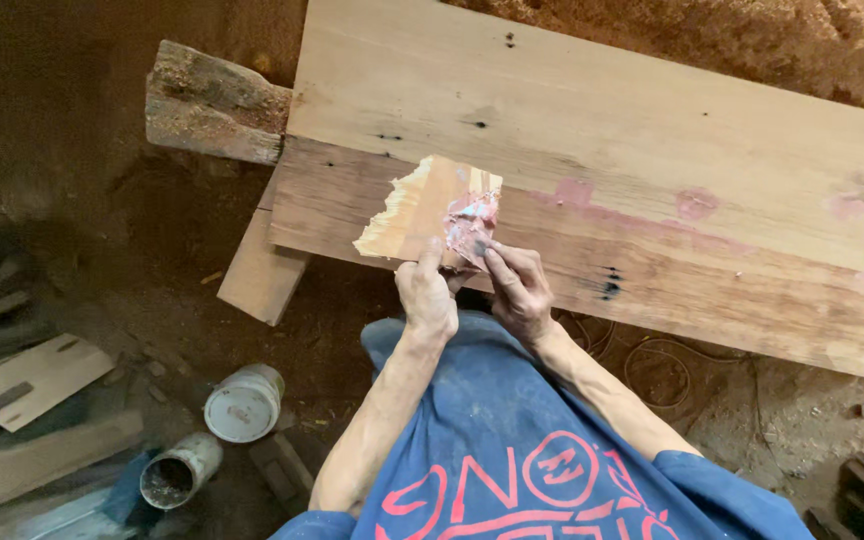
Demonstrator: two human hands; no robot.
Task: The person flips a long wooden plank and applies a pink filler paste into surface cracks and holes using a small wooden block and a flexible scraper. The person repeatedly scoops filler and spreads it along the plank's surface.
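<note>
Dirt floor, pale planks [602, 140] — both hands [472, 290] pinch pink-smeared wood scrap [422, 210]

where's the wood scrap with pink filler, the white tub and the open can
wood scrap [420, 212]: head view, on its bare tan face, left of the pink smear
white tub [241, 405]: head view, on its round lid
open can [178, 472]: head view, near its dark mouth
</note>
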